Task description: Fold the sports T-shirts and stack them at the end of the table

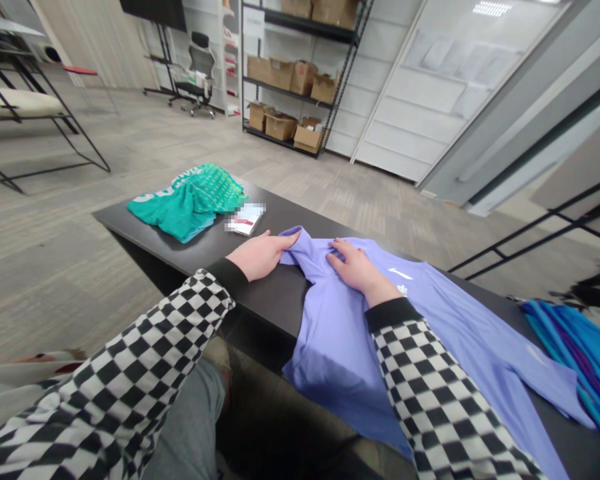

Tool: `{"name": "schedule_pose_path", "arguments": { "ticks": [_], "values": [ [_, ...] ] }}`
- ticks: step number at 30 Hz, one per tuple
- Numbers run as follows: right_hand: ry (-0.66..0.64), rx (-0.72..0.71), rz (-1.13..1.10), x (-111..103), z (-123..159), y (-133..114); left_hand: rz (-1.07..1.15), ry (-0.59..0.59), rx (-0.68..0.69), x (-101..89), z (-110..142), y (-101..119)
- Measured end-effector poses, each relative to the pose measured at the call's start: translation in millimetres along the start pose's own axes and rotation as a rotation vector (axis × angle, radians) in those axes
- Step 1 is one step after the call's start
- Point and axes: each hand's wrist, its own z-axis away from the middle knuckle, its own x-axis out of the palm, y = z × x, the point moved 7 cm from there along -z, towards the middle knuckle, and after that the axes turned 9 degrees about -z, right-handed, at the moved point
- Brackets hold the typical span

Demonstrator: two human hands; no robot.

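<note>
A lavender T-shirt [340, 333] lies spread over the black table [275, 300], its near part hanging over the front edge. My left hand [260, 255] pinches the end of one sleeve, thumb on top, with the cloth folded up there. On the shirt's upper part rests my right hand [357, 268], palm down, fingers stretched out and slightly bent on the fabric. Small white prints show on the shirt beside my right wrist. The far sleeve reaches toward the table's right end.
A crumpled green garment [187, 203] lies on the table's left end, beside a white phone-sized item [246, 219], partly pixelated. Folded blue and purple clothes [580, 353] sit at the right. Beyond stand a shelf with cardboard boxes [280, 125] and an office chair [200, 73].
</note>
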Motion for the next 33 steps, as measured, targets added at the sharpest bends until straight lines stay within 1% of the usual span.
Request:
{"name": "schedule_pose_path", "arguments": {
  "ticks": [1,4,6,10,12,13,14,15,16,17,18,19,20,22,23,24,26,29,31,33],
  "values": [
    [-0.003,0.001,0.0,-0.2,0.3,-0.5,-0.015,0.01,0.005,-0.6,-1.4,-1.9],
    [-0.006,0.003,-0.003,-1.4,1.2,-1.7,-0.024,-0.011,0.025,0.8,-4.7,-7.0],
    [-0.005,-0.001,-0.004,-2.1,1.6,-2.3,-0.009,-0.006,0.007,0.4,-5.6,-12.4],
    [-0.001,-0.013,-0.002,-2.3,1.6,-2.6,-0.004,0.054,-0.053,-4.6,-3.5,-20.2],
    [-0.003,-0.01,-0.005,-1.9,1.4,-2.1,-0.02,0.125,-0.143,-12.0,-0.4,-24.2],
    [-0.005,-0.009,-0.006,-1.6,1.3,-1.9,-0.029,0.192,-0.19,-18.1,2.0,-25.0],
    [-0.006,-0.009,-0.007,-1.3,1.1,-1.8,-0.038,0.269,-0.207,-24.4,4.4,-23.1],
    [-0.006,-0.007,-0.008,-1.2,1.0,-1.7,-0.042,0.34,-0.181,-29.6,6.3,-17.8],
    [-0.006,-0.006,-0.008,-1.1,0.9,-1.6,-0.04,0.385,-0.115,-32.0,7.3,-9.8],
    [-0.005,-0.005,-0.007,-1.0,0.9,-1.6,-0.032,0.392,-0.028,-30.7,7.3,-0.6],
    [-0.005,-0.003,-0.006,-1.0,0.9,-1.6,-0.027,0.352,0.052,-25.3,6.4,7.8],
    [-0.004,-0.001,-0.004,-1.1,0.9,-1.7,-0.031,0.272,0.103,-16.5,5.0,13.8],
    [-0.005,0.0,-0.001,-1.1,1.1,-1.9,-0.048,0.171,0.119,-5.8,3.5,17.0],
    [-0.005,-0.001,0.007,-1.4,1.5,-2.6,-0.117,-0.02,0.08,13.6,2.8,16.2],
    [-0.006,-0.001,0.012,-1.4,1.8,-3.0,-0.158,-0.087,0.051,19.9,3.6,14.2],
    [-0.009,-0.002,0.018,-1.3,2.1,-3.4,-0.195,-0.128,0.024,23.1,4.7,12.1],
    [-0.019,-0.002,0.031,-0.7,2.5,-4.2,-0.239,-0.165,-0.013,23.2,6.8,8.9],
    [-0.037,0.009,0.045,-0.2,2.5,-5.7,-0.238,-0.189,-0.032,20.2,6.1,5.1],
    [-0.048,0.014,0.053,-0.4,2.7,-7.9,-0.247,-0.124,-0.051,16.2,0.5,0.3],
    [-0.058,0.014,0.062,-0.6,3.9,-10.8,-0.312,-0.003,-0.092,11.4,-7.5,-7.1]
  ]
}}
